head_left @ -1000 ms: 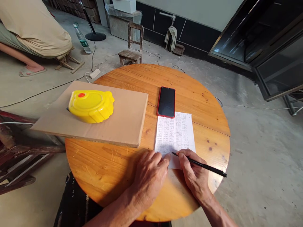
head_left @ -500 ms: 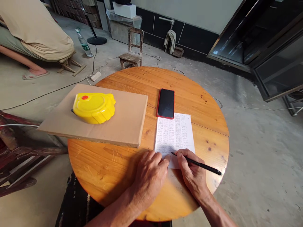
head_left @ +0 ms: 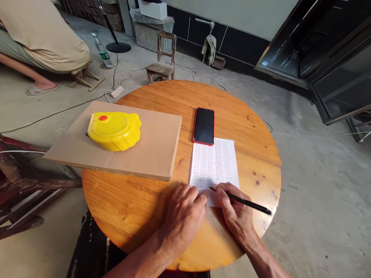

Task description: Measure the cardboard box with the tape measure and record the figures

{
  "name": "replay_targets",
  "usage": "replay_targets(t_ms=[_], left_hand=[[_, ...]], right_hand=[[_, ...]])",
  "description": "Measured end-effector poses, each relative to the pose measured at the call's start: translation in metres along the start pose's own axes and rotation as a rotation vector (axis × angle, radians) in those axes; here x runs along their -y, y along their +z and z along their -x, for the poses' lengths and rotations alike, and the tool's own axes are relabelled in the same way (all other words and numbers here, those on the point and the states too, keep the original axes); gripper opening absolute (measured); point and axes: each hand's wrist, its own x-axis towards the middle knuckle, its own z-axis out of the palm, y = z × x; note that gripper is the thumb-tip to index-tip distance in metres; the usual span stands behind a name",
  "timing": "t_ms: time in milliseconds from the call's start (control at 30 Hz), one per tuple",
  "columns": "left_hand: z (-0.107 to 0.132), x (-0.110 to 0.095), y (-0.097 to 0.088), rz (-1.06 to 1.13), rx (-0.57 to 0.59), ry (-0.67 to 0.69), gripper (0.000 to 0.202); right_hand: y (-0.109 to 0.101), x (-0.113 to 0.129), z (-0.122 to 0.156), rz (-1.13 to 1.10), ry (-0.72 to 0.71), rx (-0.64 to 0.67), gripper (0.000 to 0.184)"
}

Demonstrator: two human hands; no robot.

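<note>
My right hand (head_left: 236, 212) is closed around a slim black pen (head_left: 252, 204). The pen's tip meets the lower part of a white sheet of paper (head_left: 226, 166), which carries rows of small handwritten figures. My left hand (head_left: 185, 212) rests at the sheet's lower left edge with its fingers curled under, the thumb lying on the paper. Its fingertips are hidden. A phone (head_left: 204, 125) in a red case lies just beyond, at the sheet's top edge.
On the round wooden table (head_left: 139, 216) a cardboard panel (head_left: 156, 143) overhangs the left edge, bearing a yellow plastic case with a red button (head_left: 116, 131). Beyond stand a small wooden chair (head_left: 162, 67) and a water bottle (head_left: 102, 52). A seated person (head_left: 43, 38) is at upper left.
The view has shifted very slightly. Both hands, the pen and the paper stay in nearly the same place.
</note>
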Motion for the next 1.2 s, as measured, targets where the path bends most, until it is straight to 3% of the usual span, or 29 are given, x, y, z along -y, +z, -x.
replay_targets(t_ms=[1200], left_hand=[[0.0006, 0.0000, -0.0001, -0.004, 0.000, -0.006, 0.016]], right_hand=[[-0.0008, 0.0025, -0.0019, 0.087, -0.056, 0.007, 0.020]])
